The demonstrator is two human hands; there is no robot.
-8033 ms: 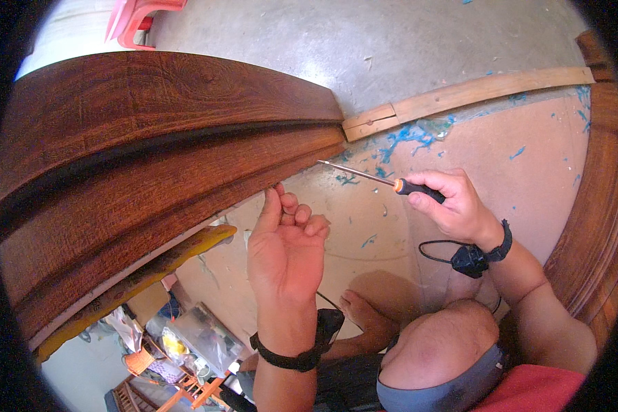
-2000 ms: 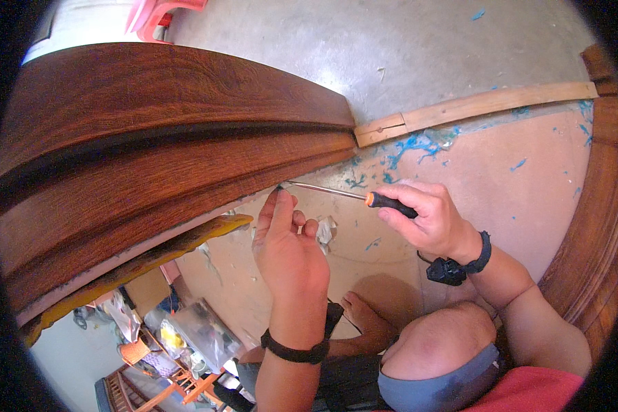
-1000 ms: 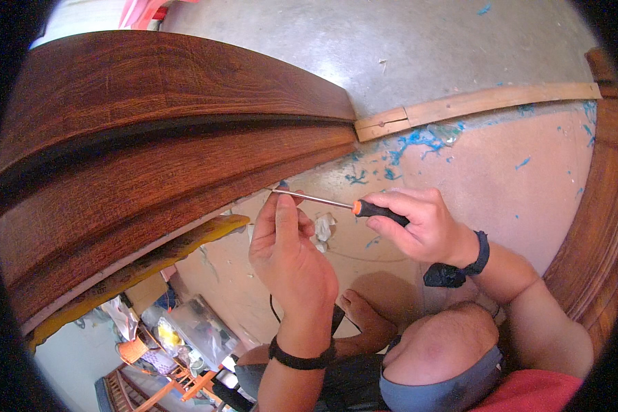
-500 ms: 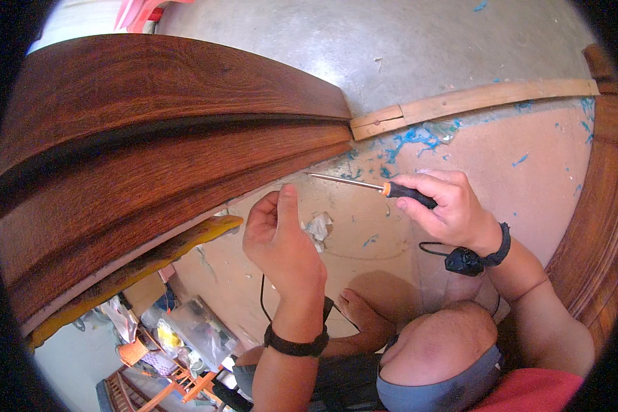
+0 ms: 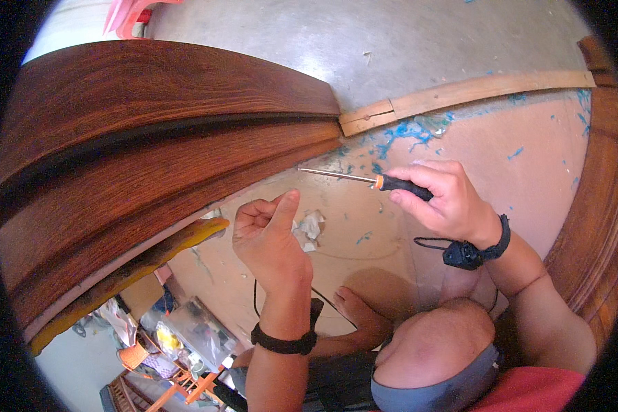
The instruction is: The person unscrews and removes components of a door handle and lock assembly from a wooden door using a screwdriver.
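Note:
My right hand (image 5: 446, 196) is wrapped round the black handle of a screwdriver (image 5: 340, 175) with an orange collar. The steel shaft points left, its tip close to the lower edge of a dark brown wooden door frame (image 5: 206, 151). Just below the tip is my left hand (image 5: 271, 237), fingers curled and thumb pressed toward the index finger. Whatever the left fingers may hold is hidden or too small to name. A crumpled whitish scrap (image 5: 309, 230) lies on the floor beside the left hand.
A pale wooden strip (image 5: 474, 90) crosses the floor from the frame's end to another brown frame part (image 5: 590, 213). Blue scraps (image 5: 402, 137) are scattered near it. Yellow foam-like material (image 5: 151, 264) runs along the frame's underside. An orange chair (image 5: 185, 384) and clutter stand at lower left.
The view has shifted slightly. My left hand has turned a little, and its thumb tip sits slightly farther from the screwdriver tip. The right hand keeps its grip on the screwdriver.

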